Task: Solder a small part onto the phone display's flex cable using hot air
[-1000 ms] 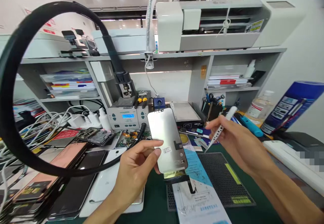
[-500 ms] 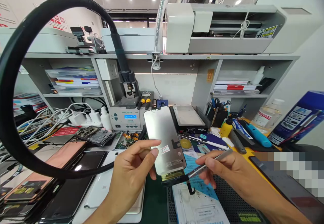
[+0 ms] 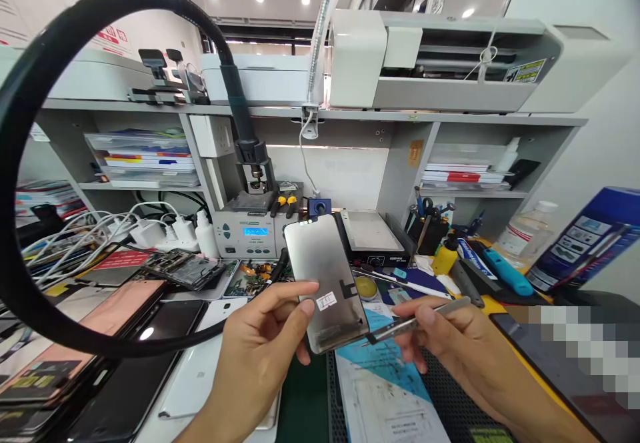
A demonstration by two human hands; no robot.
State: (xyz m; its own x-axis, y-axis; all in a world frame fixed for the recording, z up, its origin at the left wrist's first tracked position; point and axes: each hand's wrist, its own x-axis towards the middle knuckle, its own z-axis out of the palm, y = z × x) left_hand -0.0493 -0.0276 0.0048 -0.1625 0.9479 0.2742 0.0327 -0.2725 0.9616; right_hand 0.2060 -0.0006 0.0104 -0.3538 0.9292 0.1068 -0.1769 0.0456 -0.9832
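Observation:
A phone screen (image 3: 320, 256) is held upright at a slight tilt, its silvery back with a small white label facing me. My left hand (image 3: 270, 329) pinches its left edge between thumb and fingers. In my right hand (image 3: 440, 336) are metal tweezers (image 3: 417, 323), gripped like a pen. The tweezers' tips are by the screen's lower right corner, at a dark piece of flex cable (image 3: 371, 338). Along the bottom of the screen's back lies a dark strip. Below the screen, a blue and white booklet (image 3: 390, 389) rests on a black perforated mat.
A black gooseneck tube (image 3: 120, 346) loops across the left side. Phones and phone parts (image 3: 135, 356) cover the bench there. Behind stand a rework station (image 3: 247, 233) and a flat heating plate (image 3: 373, 233). Bottles, pens and a blue can (image 3: 590, 243) are at right.
The flex cable that hung below the screen's bottom edge now lies up against it. The tweezers have shifted slightly right and up. My left hand keeps its hold on the screen.

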